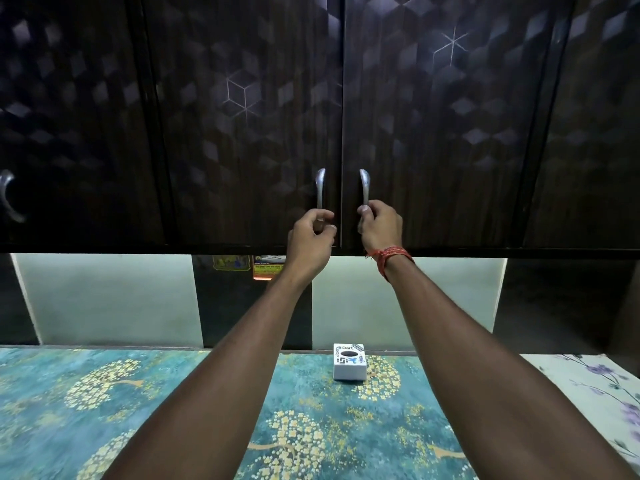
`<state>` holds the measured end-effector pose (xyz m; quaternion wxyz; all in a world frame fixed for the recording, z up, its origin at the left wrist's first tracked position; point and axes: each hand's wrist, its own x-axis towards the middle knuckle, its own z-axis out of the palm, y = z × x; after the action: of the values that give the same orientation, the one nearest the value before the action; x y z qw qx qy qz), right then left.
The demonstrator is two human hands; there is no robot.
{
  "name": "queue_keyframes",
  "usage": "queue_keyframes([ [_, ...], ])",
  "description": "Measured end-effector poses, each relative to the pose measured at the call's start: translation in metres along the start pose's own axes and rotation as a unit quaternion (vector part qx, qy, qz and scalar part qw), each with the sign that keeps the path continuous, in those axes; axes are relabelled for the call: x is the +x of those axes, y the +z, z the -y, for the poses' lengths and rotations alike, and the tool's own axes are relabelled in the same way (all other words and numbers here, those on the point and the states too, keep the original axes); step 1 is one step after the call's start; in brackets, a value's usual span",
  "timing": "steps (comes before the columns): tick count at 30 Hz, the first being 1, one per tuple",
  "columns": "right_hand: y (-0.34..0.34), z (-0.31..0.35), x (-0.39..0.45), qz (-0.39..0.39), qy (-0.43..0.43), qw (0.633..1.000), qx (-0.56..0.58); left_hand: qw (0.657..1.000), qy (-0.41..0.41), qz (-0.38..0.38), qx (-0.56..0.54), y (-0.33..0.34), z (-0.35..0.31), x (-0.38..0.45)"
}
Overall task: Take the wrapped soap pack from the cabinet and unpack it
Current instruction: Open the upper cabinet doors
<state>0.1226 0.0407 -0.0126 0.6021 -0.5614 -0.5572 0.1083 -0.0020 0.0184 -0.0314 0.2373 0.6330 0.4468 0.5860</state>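
Note:
A dark overhead cabinet (263, 109) with a cube pattern fills the upper half of the view, and its two middle doors are closed. My left hand (310, 242) curls around the lower end of the left silver handle (320, 188). My right hand (379, 228) grips the lower end of the right silver handle (364, 187); a red thread band circles that wrist. The soap pack is hidden; nothing inside the cabinet shows.
Below lies a bed with a teal sheet printed with yellow trees (104, 393). A small white box marked "Dart" (349, 362) stands on it near the wall. Another cabinet door with a handle (8, 195) is at far left. A floral pillow (599, 382) lies at right.

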Motion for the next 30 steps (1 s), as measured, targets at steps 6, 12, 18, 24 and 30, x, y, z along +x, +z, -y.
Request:
queue_keyframes([
  [6, -0.061, 0.009, -0.065, -0.065, -0.028, 0.997, 0.003, 0.996, 0.004, 0.055, -0.066, 0.004, -0.037, -0.046],
  [12, -0.156, 0.006, -0.12, -0.157, -0.038, 0.987, -0.014, 0.965, 0.072, 0.19, -0.163, 0.054, -0.086, -0.11],
  [18, -0.25, -0.008, -0.143, -0.264, -0.052, 0.962, -0.054, 0.944, 0.112, 0.248, -0.185, 0.124, -0.124, -0.151],
  [24, -0.313, -0.018, -0.156, -0.326, -0.139, 0.905, -0.234, 0.93, 0.192, 0.296, -0.099, 0.196, -0.15, -0.176],
  [30, -0.348, -0.035, -0.136, -0.216, -0.062, 0.887, -0.403, 0.892, 0.228, 0.389, -0.017, 0.25, -0.163, -0.187],
])
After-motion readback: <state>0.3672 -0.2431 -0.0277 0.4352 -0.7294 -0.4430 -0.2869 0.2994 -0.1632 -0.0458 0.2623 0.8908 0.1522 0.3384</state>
